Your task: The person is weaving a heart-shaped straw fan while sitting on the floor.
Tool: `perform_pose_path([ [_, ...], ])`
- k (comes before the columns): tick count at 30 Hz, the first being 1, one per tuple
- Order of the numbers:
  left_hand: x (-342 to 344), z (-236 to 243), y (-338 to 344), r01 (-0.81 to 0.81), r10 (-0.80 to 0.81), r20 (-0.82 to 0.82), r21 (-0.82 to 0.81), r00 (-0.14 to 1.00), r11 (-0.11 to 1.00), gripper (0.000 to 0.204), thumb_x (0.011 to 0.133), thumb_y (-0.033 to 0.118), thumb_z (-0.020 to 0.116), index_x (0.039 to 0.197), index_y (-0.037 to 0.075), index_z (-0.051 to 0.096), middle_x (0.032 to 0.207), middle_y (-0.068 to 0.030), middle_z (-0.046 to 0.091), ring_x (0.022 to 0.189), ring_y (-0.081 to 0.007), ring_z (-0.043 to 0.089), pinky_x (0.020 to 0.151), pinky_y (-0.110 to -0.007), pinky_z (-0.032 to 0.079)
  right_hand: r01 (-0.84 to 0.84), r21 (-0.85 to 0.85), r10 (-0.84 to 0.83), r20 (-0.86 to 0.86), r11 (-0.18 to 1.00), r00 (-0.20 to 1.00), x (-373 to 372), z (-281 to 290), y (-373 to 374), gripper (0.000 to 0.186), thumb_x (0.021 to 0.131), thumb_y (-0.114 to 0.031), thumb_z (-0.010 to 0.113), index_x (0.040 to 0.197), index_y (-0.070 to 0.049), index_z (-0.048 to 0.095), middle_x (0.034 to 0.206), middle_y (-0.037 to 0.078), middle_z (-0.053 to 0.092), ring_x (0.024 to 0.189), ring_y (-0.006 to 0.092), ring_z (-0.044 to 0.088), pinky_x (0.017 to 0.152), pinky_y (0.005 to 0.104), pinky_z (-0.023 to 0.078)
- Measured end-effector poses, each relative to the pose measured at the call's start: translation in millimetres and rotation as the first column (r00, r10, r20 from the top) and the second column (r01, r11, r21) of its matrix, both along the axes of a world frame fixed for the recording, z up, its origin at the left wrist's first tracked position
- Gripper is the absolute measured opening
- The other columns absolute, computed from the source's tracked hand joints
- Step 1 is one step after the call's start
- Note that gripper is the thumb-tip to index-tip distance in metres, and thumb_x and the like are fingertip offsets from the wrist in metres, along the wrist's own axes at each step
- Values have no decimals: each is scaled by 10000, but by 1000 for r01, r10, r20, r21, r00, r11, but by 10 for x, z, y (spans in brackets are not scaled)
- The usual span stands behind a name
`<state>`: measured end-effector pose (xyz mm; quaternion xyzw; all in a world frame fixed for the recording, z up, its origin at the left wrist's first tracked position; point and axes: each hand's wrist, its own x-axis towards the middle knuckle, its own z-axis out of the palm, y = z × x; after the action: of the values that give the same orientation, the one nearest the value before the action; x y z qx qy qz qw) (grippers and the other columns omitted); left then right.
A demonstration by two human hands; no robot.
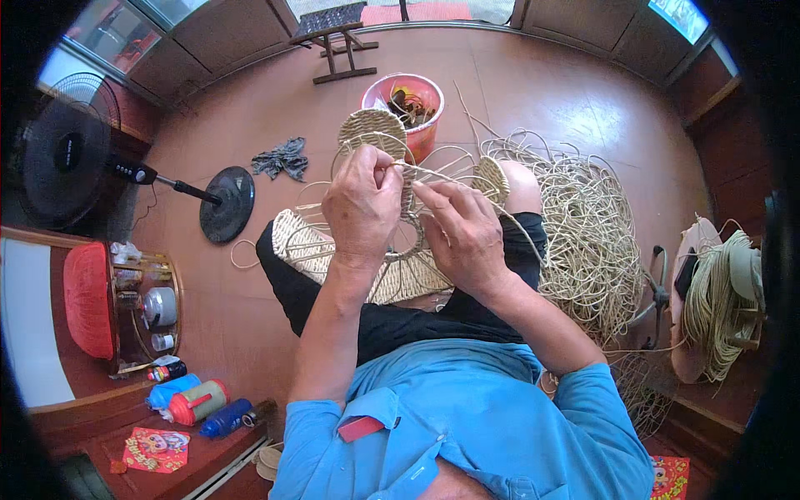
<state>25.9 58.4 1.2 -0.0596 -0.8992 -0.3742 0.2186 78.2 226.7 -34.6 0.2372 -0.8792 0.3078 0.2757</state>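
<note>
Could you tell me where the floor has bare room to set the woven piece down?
Bare floor lies between the fan base, grey rag and stool. Crowded by the cane heap on the person's right.

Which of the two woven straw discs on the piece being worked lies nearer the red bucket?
The woven disc above the left hand, overlapping the red bucket; the other disc sits over the knee.
</note>
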Motion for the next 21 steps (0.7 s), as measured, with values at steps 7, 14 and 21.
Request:
perform_pose_path([
  [7, -24, -9, -18, 10, -10, -19, 20, 1000, 1000, 110, 927, 92, 818, 968, 47, 727, 824, -70, 710, 725, -193, 705, 708, -372, 562, 70, -112, -69, 15, 991, 998, -174, -68, -201, 506, 947, -42, 705, 1448, -28, 640, 1301, 183, 690, 1168, 365, 710, 992, 467, 587],
  [14, -43, -13, -71, 21, -21, -11, 37, 1000, 999, 107, 943, 124, 781, 990, 88, 692, 880, -102, 720, 812, -310, 747, 732, -471, 579, 16, -141, -10, 41, 990, 999, -281, -48, -241, 476, 983, -53, 678, 1454, -17, 625, 1354, 226, 690, 1213, 394, 722, 1019, 479, 603],
  [21, -124, -70, -66, 14, -31, -207, -86, 978, 996, 126, 947, 108, 799, 1032, 104, 707, 913, -63, 719, 790, -251, 734, 706, -410, 579, 33, -169, -8, 148, 985, 989, -343, -119, -317, 450, 1010, -89, 676, 1452, -25, 618, 1344, 221, 689, 1189, 412, 735, 962, 487, 625],
])
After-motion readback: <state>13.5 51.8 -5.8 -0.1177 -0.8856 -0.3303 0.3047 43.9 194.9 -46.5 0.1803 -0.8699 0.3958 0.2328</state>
